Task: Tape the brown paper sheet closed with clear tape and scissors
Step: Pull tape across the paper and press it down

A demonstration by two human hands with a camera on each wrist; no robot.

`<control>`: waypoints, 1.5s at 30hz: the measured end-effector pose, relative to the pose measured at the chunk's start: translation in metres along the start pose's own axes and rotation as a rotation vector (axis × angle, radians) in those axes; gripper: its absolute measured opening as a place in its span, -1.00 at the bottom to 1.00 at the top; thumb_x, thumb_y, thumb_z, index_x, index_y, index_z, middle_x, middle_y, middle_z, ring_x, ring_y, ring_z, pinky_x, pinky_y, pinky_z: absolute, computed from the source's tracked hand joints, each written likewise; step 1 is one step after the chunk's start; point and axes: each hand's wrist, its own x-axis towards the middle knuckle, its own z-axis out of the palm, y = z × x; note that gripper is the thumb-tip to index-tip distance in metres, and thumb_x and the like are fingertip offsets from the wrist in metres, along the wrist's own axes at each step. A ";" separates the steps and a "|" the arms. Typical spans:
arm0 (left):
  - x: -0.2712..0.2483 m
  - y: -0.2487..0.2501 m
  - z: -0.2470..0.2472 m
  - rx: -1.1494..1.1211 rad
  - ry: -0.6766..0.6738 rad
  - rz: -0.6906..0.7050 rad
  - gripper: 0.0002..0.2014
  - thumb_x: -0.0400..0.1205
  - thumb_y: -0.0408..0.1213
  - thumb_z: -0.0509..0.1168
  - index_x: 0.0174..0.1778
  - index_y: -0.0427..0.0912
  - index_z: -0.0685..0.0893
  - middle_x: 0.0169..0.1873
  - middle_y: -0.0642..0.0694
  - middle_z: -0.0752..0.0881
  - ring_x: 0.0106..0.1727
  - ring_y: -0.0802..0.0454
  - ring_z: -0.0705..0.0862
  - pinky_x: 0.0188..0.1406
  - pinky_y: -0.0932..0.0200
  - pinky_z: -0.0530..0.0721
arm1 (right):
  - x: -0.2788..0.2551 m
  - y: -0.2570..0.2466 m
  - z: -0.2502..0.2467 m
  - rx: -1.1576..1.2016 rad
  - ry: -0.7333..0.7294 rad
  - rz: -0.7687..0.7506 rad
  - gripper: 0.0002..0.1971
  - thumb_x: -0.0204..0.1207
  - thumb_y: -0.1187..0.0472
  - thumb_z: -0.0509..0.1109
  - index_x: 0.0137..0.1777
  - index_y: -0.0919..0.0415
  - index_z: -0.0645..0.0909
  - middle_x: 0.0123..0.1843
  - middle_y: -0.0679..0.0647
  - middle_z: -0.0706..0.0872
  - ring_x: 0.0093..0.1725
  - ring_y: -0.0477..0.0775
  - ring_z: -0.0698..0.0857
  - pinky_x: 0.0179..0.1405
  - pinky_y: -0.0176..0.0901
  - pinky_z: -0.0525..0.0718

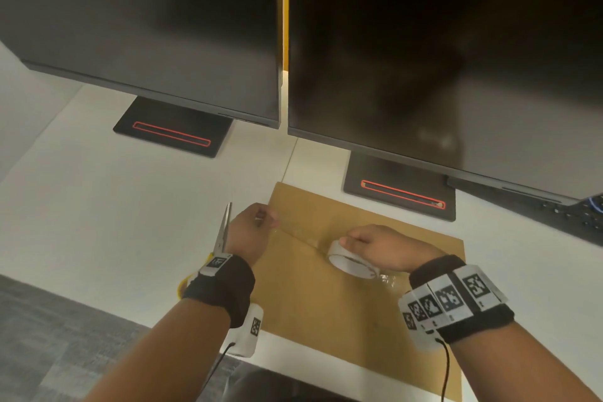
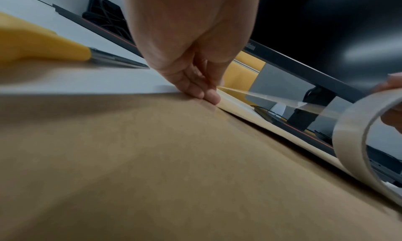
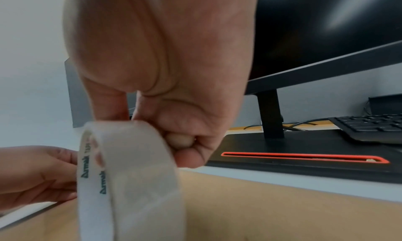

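Left grip: we pinch the tape end down on the brown paper.
Right grip: we hold the tape roll; we should keep the strip tight and straight.

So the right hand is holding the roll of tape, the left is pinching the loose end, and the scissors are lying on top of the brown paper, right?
Not quite: the scissors lie on the white desk, left of the brown paper, as the head view shows. The rest holds.
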 end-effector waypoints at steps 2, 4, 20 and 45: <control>0.000 -0.003 0.001 0.006 0.006 0.010 -0.73 0.57 -0.40 0.27 -0.34 0.08 0.62 -0.23 0.08 0.74 -0.08 0.07 0.70 -0.09 0.23 0.59 | 0.004 -0.003 0.003 -0.046 0.008 -0.011 -0.61 0.69 -0.08 0.12 -0.30 0.13 0.43 -0.37 -0.04 0.49 -0.35 -0.07 0.50 -0.33 -0.24 0.41; 0.000 -0.005 0.002 0.022 0.010 0.024 -0.72 0.59 -0.41 0.23 -0.33 0.07 0.61 -0.23 0.06 0.75 -0.09 0.09 0.69 -0.16 0.28 0.55 | 0.009 -0.006 0.007 -0.125 0.018 -0.031 -0.61 0.70 -0.05 0.11 -0.31 0.15 0.42 -0.36 -0.03 0.47 -0.29 -0.01 0.48 -0.33 -0.23 0.38; 0.001 -0.009 0.001 -0.042 0.007 0.019 -0.77 0.53 -0.41 0.17 -0.30 0.03 0.60 -0.30 0.03 0.73 -0.08 -0.07 0.73 -0.09 0.21 0.62 | 0.024 -0.002 0.022 -0.391 0.063 0.184 -0.57 0.63 -0.12 0.12 0.01 0.17 0.70 -0.19 0.05 0.67 -0.16 0.10 0.66 -0.35 -0.15 0.46; 0.013 -0.026 0.007 0.262 0.119 0.053 -0.85 0.65 -0.31 0.22 0.01 -0.16 0.69 0.02 -0.13 0.68 -0.02 -0.09 0.66 0.06 0.05 0.62 | 0.028 -0.019 0.018 -0.357 0.094 0.214 -0.65 0.63 -0.02 0.12 -0.21 0.18 0.59 -0.29 0.03 0.58 -0.27 0.07 0.58 -0.45 -0.19 0.35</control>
